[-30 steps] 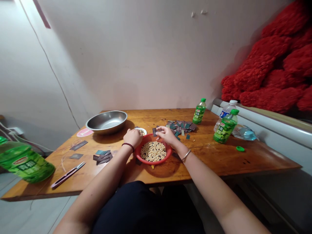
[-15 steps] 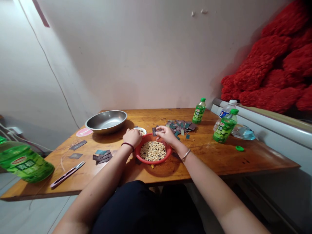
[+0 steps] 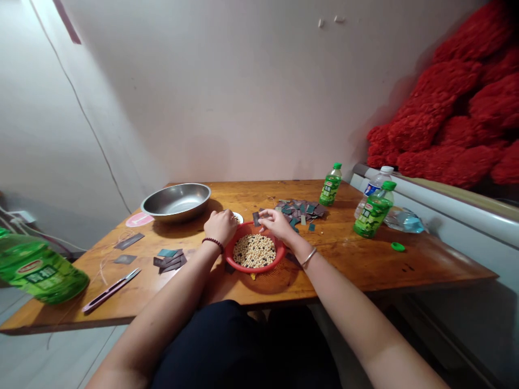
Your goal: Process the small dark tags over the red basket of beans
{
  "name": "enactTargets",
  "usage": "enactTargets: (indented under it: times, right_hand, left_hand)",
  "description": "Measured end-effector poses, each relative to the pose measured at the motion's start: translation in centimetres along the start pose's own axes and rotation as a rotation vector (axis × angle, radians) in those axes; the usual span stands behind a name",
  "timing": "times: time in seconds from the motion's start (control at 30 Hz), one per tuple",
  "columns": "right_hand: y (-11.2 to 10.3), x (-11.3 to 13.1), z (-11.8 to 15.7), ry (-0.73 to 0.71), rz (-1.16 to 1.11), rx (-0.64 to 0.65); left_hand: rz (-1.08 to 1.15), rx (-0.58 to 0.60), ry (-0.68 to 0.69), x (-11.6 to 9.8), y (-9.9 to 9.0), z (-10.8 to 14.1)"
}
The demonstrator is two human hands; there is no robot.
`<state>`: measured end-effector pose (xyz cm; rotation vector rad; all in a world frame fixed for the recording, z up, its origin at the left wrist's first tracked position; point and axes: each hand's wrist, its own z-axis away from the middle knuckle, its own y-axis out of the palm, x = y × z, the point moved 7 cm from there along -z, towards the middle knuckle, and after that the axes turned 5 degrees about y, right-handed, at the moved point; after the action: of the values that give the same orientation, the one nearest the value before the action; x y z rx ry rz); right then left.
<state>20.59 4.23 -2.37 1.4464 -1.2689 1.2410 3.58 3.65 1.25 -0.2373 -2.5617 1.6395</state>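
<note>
My left hand is curled into a loose fist over a small white bowl, which it mostly hides. Whether it holds anything is hidden. A red plastic basket of pale beans with some dark ones sits just below and between my hands. My right hand hangs over the basket's far rim, its fingertips beside a dark strip of material. I cannot tell whether those fingers grip the strip.
A steel basin stands at the far left of the wooden table. Dark strips lie in piles. Green bottles stand at the right. A large green bottle and a cutting tool are at the left.
My left hand's fingers have moved over the small white bowl and cover more of it. The view has drifted very slightly; my right hand and the basket stay almost the same.
</note>
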Motion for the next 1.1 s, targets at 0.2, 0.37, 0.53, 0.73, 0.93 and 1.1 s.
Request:
enactTargets:
  times: [0.2, 0.37, 0.53, 0.73, 0.93, 1.1]
  right_hand:
    - [-0.1, -0.1, 0.0, 0.009, 0.014, -0.014]
    - [0.0, 0.1, 0.0, 0.007, 0.000, -0.017]
    - [0.3, 0.1, 0.0, -0.012, -0.016, 0.019]
    - [0.5, 0.5, 0.2, -0.059, -0.037, 0.060]
    - [0.6, 0.4, 0.2, -0.044, -0.034, 0.064]
    - [0.5, 0.3, 0.1, -0.037, -0.042, 0.055]
  left_hand:
    - [0.095, -0.164, 0.139, -2.0, -2.6, 0.6]
    - [0.217, -0.338, 0.440, -4.5, -4.4, 1.9]
    - [0.227, -0.315, 0.486, -4.8, -4.2, 1.9]
    - [0.190, -0.239, 0.453, -5.0, -3.9, 1.6]
    - [0.196, -0.371, 0.459, -4.8, -4.1, 1.7]
    - [0.198, -0.436, 0.553, -5.0, -4.2, 1.9]
